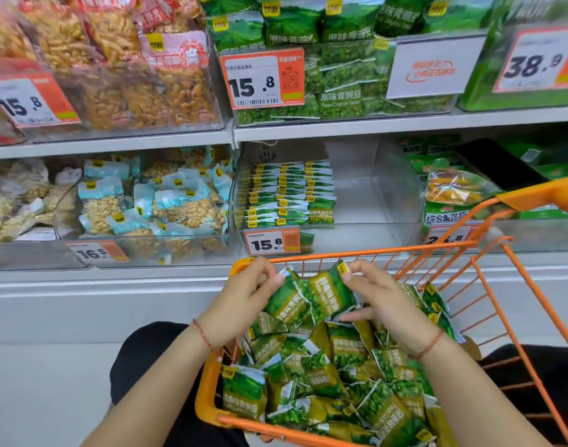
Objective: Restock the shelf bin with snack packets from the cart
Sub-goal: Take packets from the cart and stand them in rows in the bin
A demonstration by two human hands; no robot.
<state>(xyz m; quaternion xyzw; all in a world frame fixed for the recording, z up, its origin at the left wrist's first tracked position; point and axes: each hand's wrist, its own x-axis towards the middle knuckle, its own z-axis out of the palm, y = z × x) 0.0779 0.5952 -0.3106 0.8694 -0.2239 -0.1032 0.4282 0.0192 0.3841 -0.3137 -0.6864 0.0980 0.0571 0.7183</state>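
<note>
L hand [244, 298] and R hand [378, 295] are both hovering over the front end of the orange cart [531, 321], each w/ a thin red string at the wrist. L grip is curling round the upper left corner of a green snack packet [287, 301], fingers bent over its white edge. R grip is pinching the yellow-tagged top corner of a second green packet [331, 293] betw. thumb and forefinger, other fingers spreading down beside it. The two held packets are touching each other in the middle, tilting, lifted just above the heap.

The cart is holding a loose heap of the same green pea packets [334, 382], lying every which way, filling the basket approx. to the rim. Cart is sitting right in front of the lower shelf.

Straight ahead, the clear shelf bin [373, 201] is only part filled: neat stacks of matching green packets [289, 195] are standing in its left half, right half is bare plastic. A price tag reading 15.8 [271, 241] is hanging on the bin's front.

To the left, another clear bin w/ pale blue nut packs [166, 201], tag 16.5 below. To the right, a bin w/ green and yellow veg-crisp bags [453, 188]. Upper shelf is carrying more green pea bags [308, 37] w/ another 15.8 tag, and orange-brown snack bags [121, 59] on the left.

Person's dark-clothed knees are showing either side of the cart, low in the view.
</note>
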